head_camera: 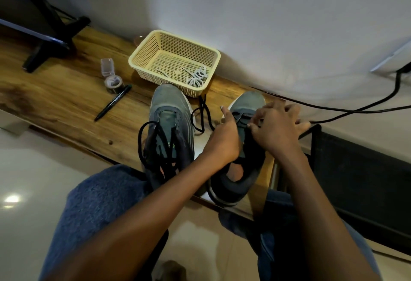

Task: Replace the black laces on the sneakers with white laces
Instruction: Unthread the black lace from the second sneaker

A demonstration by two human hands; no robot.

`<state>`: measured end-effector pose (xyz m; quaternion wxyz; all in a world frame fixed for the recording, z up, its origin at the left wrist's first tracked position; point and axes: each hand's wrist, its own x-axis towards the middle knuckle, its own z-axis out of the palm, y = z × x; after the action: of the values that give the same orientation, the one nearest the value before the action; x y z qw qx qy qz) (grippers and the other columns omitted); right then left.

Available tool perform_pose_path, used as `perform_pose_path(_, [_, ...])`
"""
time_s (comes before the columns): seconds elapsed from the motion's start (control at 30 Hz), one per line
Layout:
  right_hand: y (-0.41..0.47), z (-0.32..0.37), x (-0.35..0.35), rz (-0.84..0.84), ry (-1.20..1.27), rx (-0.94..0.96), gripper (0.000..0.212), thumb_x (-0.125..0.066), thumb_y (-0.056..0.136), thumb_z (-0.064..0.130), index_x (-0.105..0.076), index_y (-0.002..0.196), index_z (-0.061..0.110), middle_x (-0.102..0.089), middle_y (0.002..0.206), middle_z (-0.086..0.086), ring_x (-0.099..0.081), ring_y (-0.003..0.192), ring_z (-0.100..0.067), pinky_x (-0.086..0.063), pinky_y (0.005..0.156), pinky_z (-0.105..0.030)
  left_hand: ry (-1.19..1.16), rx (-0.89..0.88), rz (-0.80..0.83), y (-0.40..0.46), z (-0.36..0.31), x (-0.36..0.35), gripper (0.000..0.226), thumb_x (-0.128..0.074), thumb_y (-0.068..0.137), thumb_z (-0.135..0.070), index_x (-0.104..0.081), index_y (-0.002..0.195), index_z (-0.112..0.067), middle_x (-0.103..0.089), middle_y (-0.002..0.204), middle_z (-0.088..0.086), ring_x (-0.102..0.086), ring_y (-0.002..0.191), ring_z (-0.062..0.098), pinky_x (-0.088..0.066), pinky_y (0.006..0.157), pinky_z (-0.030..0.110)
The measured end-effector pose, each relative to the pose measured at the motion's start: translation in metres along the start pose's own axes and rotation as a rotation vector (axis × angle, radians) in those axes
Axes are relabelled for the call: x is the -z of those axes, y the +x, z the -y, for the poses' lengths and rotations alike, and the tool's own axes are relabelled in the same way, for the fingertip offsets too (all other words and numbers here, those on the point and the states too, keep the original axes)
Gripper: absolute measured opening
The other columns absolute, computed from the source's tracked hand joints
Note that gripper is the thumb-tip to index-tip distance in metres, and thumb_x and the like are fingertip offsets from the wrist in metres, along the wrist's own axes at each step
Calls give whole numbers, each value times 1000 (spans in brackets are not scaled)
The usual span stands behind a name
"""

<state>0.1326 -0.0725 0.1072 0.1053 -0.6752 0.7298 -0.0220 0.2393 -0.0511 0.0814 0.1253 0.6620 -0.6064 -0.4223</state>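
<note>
Nearest, both hands work over the right sneaker [239, 176] on the desk [66, 102]. The left hand [222, 140] grips its side with fingers curled, thumb raised; the right hand [275, 129] pinches the black lace [241, 117] at the eyelets with narrow fingers. Just beside stands the left sneaker [171, 114], a loose black lace [153, 147] draped over its opening. Farther back, the basket [142, 58] holds white laces [196, 78], with a marker [112, 102] to its left.

arms [142, 220]: bare, no sleeves | legs [100, 203]: blue denim jeans
</note>
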Motion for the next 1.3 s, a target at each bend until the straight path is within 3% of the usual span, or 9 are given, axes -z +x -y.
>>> perform_pose_path(0.17, [0, 1, -6, 64, -9, 91, 20, -60, 90, 38, -70, 104, 28, -46, 134, -5, -26, 127, -32, -29, 99, -51, 1, -31, -8, 1, 2, 0, 70, -42, 98, -4, 2, 153, -8, -52, 126, 26, -55, 110, 38, -45, 84, 43])
perform_pose_path(0.27, [0, 1, -1, -6, 50, 53, 9, -61, 87, 34, -65, 81, 29, -49, 128, -2, -28, 124, -31, -28, 91, -45, -8, -23, -9, 3, 2, -1, 68, -41, 98, -3, -4, 154, -11, -58, 116, 24, -58, 103, 36, -45, 78, 41])
perform_pose_path(0.43, [-1, 0, -3, -38, 168, -18, 25, -65, 80, 32, -51, 61, 25, -52, 118, -3, -38, 118, -32, -32, 83, -41, -46, -16, 12, 1, -2, -5, 61, -41, 97, -5, -16, 152, -13, -58, 119, 22, -57, 108, 35, -49, 88, 45])
perform_pose_path(0.57, [6, -12, 4, -206, 435, -21, 26, -62, 70, 17, -47, 52, 6, -55, 67, -21, -54, 63, -34, -44, 54, -37, -76, -10, -33, 4, 0, -5, 51, -42, 93, -1, -33, 142, -11, -61, 112, 22, -59, 105, 37, -49, 89, 50])
perform_pose_path(0.77, [16, -29, 2, -328, 484, -64, 15, -62, 88, 23, -70, 92, 11, -57, 109, -15, -54, 106, -32, -41, 79, -29, 57, 17, 8, -3, -5, 7, 53, -45, 95, -9, -28, 145, -9, -51, 130, 22, -52, 116, 38, -46, 94, 44])
perform_pose_path(0.87, [18, -27, 1, -337, 643, -79, 14, -59, 92, 19, -69, 95, 10, -63, 95, -5, -60, 96, -22, -39, 73, -24, 148, 34, 43, -2, -3, 12, 66, -49, 95, -16, -14, 150, -8, -34, 147, 20, -39, 130, 38, -39, 100, 44])
perform_pose_path(1.0, [14, -22, 1, -272, 782, -97, 21, -56, 94, 11, -66, 113, 13, -64, 98, 1, -64, 93, -16, -53, 86, -33, 242, -63, -40, 0, 0, 10, 72, -54, 93, -24, -12, 151, -17, -18, 156, 7, -20, 141, 34, -33, 108, 51])
perform_pose_path(1.1, [10, -21, 3, -258, 741, -94, 33, -55, 94, 8, -58, 126, 16, -58, 107, 6, -55, 99, -7, -42, 82, -20, 298, -213, -158, 4, -1, 3, 57, -54, 94, -23, -30, 145, -17, -31, 151, 5, -30, 137, 28, -37, 104, 46])
perform_pose_path(1.3, [7, -25, 5, -9, 655, -59, 11, -61, 91, 20, -62, 103, 19, -60, 84, 3, -64, 86, -20, -51, 68, -32, 317, -190, -210, 12, -3, -5, 41, -57, 93, -20, -46, 132, -17, -44, 136, 7, -36, 128, 27, -41, 96, 40])
